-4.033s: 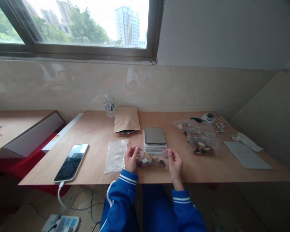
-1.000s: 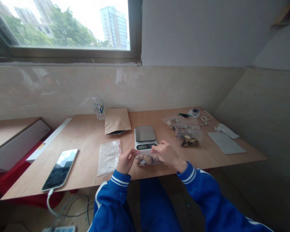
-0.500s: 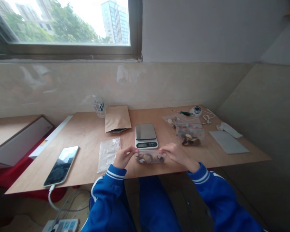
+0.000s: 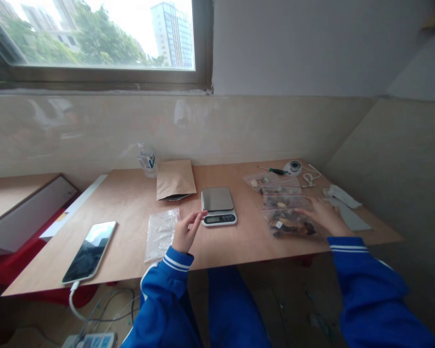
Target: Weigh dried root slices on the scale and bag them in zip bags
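My right hand [image 4: 324, 215] lies flat and open on the clear zip bag of brown dried pieces [image 4: 292, 227], at 3 o'clock from the small steel-topped scale [image 4: 218, 206]. Judged light, limp, slippery; best pinched at the zip edge. Left hand [image 4: 185, 232] loosely open, holding nothing.

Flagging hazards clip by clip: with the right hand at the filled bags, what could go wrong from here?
1. The right hand rests on the nearest filled bag, which lies close to the table's front edge; a nudge might slide it off.
2. The filled bags overlap in a loose row, so shifting one may drag the others.
3. The left hand hangs beside the scale and could bump it.
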The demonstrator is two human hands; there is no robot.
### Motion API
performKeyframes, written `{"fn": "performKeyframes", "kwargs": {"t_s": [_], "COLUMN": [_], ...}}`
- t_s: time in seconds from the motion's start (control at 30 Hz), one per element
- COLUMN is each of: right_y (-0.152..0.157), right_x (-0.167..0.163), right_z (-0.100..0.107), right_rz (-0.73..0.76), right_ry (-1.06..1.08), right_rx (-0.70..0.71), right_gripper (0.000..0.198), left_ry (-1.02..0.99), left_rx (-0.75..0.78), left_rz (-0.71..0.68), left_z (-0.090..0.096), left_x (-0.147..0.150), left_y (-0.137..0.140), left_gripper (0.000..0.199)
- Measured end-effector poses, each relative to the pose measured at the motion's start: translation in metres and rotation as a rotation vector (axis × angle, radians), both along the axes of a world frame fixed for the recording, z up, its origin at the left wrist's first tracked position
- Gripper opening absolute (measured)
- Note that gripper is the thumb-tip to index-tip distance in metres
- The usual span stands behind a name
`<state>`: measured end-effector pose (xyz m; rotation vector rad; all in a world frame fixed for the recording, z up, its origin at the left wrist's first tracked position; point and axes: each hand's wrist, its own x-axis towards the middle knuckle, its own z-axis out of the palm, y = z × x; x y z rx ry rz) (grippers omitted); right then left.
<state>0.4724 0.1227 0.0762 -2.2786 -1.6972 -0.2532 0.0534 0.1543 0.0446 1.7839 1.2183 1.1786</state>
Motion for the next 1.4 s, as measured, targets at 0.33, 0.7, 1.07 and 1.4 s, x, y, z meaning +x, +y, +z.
{"fn": "performKeyframes", "kwargs": {"t_s": [0.33, 0.7, 1.07, 1.4], "right_y": [-0.032, 0.018, 0.108, 0.091], "right_x": [-0.075, -0.235, -0.375, -0.37], "right_z": [-0.114, -0.039, -0.074, -0.06], "right_rz": [-0.045, 0.869, 0.826, 0.797], "right_ry": [-0.004, 0.453, 0.381, 0.213], "right_rx": [0.006, 0.045, -0.064, 0.113], "right_gripper": [0.058, 0.043, 0.049, 0.041], "left_ry": [0.402, 0.712, 0.846, 0.579], "left_rx": [0.165, 0.054, 0.149, 0.446], "left_rz": [0.511, 0.466, 0.42, 0.535], "left_z": [-0.02, -0.032, -0.04, -0.005], "left_x": [-0.068, -0.082, -0.084, -0.086], "left_y": [0.075, 0.125, 0.129, 0.113], "left_gripper": [0.047, 0.027, 0.041, 0.031]}}
